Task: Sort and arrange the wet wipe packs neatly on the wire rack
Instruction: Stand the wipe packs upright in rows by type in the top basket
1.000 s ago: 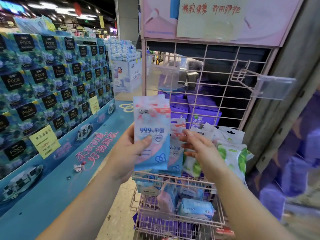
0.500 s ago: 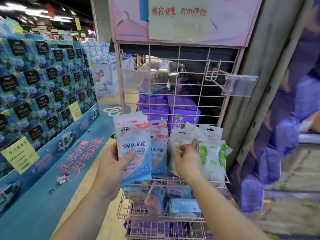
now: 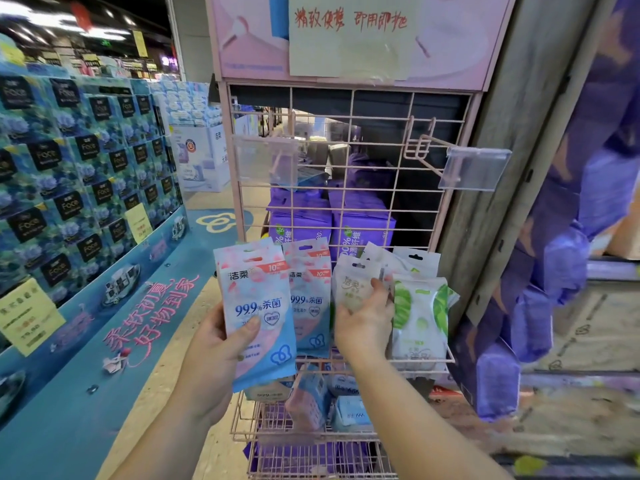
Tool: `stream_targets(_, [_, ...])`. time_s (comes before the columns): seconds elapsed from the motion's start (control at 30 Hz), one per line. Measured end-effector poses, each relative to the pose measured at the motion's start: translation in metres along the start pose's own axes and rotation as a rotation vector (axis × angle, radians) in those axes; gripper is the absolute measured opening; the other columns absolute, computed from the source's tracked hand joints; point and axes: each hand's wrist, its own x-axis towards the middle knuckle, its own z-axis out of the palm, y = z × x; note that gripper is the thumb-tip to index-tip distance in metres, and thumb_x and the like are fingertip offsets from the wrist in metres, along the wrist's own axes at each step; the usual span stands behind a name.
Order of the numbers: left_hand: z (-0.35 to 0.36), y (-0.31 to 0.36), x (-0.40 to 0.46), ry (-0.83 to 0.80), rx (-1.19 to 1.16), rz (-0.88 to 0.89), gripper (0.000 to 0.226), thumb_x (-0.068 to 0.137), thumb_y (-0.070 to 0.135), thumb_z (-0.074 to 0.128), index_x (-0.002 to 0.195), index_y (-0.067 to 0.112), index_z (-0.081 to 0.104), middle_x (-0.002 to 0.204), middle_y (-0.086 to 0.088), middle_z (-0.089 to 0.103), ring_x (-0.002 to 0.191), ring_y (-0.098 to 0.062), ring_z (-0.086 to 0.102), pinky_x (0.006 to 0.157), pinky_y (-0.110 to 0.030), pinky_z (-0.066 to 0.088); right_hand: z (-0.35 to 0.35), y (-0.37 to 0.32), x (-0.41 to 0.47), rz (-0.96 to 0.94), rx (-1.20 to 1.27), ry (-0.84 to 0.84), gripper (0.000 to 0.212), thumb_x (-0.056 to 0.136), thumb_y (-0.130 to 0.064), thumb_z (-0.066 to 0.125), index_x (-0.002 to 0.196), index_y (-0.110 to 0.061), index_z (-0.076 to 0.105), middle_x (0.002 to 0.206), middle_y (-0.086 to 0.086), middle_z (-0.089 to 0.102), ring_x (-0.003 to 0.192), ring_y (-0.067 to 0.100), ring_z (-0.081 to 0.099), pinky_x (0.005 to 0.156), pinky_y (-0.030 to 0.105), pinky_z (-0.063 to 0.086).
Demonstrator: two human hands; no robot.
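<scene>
Since a second ago, both hands have sunk from in front of the wire rack's (image 3: 349, 161) bare grid to the level of its upper basket (image 3: 424, 363), and the right hand (image 3: 363, 323) has gone from reaching, fingers spread, to taking hold of a pack. The left hand (image 3: 221, 348) holds a small stack of pink-and-blue packs (image 3: 258, 313) upright just left of that basket, its grip pinching them with the thumb across the front and the fingers behind. Right of this stack, another row of pink-and-blue packs (image 3: 310, 299) stands upright in the basket's left end. Next along, the right hand's grip is pinched on a white pack (image 3: 351, 285), thumb on its face, the remaining fingers hidden behind. Green-leaf packs (image 3: 420, 317) stand at the basket's right end, just beside that hand. Below the basket, a lower basket (image 3: 242, 434) holds loose blue packs (image 3: 349, 410) lying at mixed angles. Above the basket, two clear tag holders (image 3: 474, 169) jut from the grid, and purple packages (image 3: 360, 230) show through the wires behind it.
</scene>
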Motion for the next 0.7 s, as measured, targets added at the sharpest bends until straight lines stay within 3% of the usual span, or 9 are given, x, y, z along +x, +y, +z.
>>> stream_targets(0.17, [0.001, -0.003, 0.003, -0.011, -0.026, -0.008, 0.07, 0.038, 0.036, 0.09, 0.101, 0.018, 0.065, 0.099, -0.006, 0.076, 0.085, -0.022, 0.074, 0.06, -0.03, 0.059, -0.002, 0.001, 0.009, 0.022, 0.033, -0.035, 0.069, 0.086, -0.015, 0.063, 0.143, -0.017, 0.024, 0.139, 0.013, 0.043, 0.12, 0.032, 0.051, 0.096, 0.04, 0.044])
stream_targets(0.27, [0.008, -0.005, 0.004, -0.023, -0.039, -0.023, 0.067, 0.04, 0.032, 0.086, 0.101, 0.016, 0.063, 0.095, -0.004, 0.077, 0.081, -0.019, 0.074, 0.058, -0.028, 0.059, -0.007, 0.002, 0.013, 0.024, -0.148, -0.156, 0.045, 0.087, -0.031, 0.062, 0.124, -0.01, 0.047, 0.122, 0.01, 0.062, 0.108, 0.031, 0.061, 0.088, 0.037, 0.051])
stream_targets(0.37, [0.014, -0.007, 0.005, -0.034, -0.018, 0.002, 0.081, 0.032, 0.044, 0.093, 0.103, 0.018, 0.064, 0.098, -0.004, 0.077, 0.086, -0.021, 0.074, 0.06, -0.029, 0.059, -0.022, 0.001, 0.01, -0.118, -0.205, -0.18, 0.023, 0.088, -0.028, 0.06, 0.103, -0.01, 0.056, 0.099, 0.006, 0.065, 0.096, 0.028, 0.062, 0.072, 0.029, 0.047])
stream_targets(0.43, [0.016, -0.01, 0.008, -0.023, -0.02, 0.005, 0.053, 0.055, 0.03, 0.085, 0.102, 0.019, 0.063, 0.097, -0.002, 0.077, 0.083, -0.018, 0.074, 0.059, -0.026, 0.058, -0.045, -0.002, 0.009, -0.226, -0.026, -0.134, 0.019, 0.086, -0.021, 0.065, 0.101, -0.018, 0.054, 0.089, -0.006, 0.063, 0.086, 0.017, 0.063, 0.065, 0.024, 0.045])
stream_targets(0.47, [0.019, -0.012, 0.01, -0.022, -0.022, -0.001, 0.036, 0.069, 0.019, 0.076, 0.103, 0.019, 0.062, 0.096, 0.0, 0.077, 0.081, -0.015, 0.074, 0.058, -0.024, 0.058, -0.06, -0.003, 0.011, -0.246, 0.07, -0.117, 0.023, 0.084, -0.02, 0.068, 0.101, -0.023, 0.053, 0.09, -0.01, 0.065, 0.085, 0.012, 0.064, 0.068, 0.024, 0.048])
stream_targets(0.53, [0.024, -0.017, 0.012, -0.012, 0.01, -0.019, 0.026, 0.084, 0.005, 0.06, 0.106, 0.019, 0.06, 0.095, 0.003, 0.077, 0.082, -0.014, 0.074, 0.059, -0.024, 0.058, -0.092, 0.001, 0.018, -0.264, 0.186, -0.127, 0.027, 0.081, -0.017, 0.071, 0.098, -0.03, 0.055, 0.096, -0.012, 0.07, 0.088, 0.008, 0.067, 0.076, 0.032, 0.055])
stream_targets(0.7, [0.044, -0.029, 0.016, 0.02, 0.072, 0.008, 0.027, 0.087, 0.001, 0.059, 0.109, 0.017, 0.058, 0.095, 0.003, 0.076, 0.083, -0.013, 0.073, 0.06, -0.024, 0.058, -0.143, 0.038, 0.037, -0.267, -0.066, -0.234, 0.024, 0.085, -0.017, 0.069, 0.104, -0.028, 0.059, 0.091, -0.02, 0.066, 0.081, -0.008, 0.063, 0.079, 0.024, 0.055])
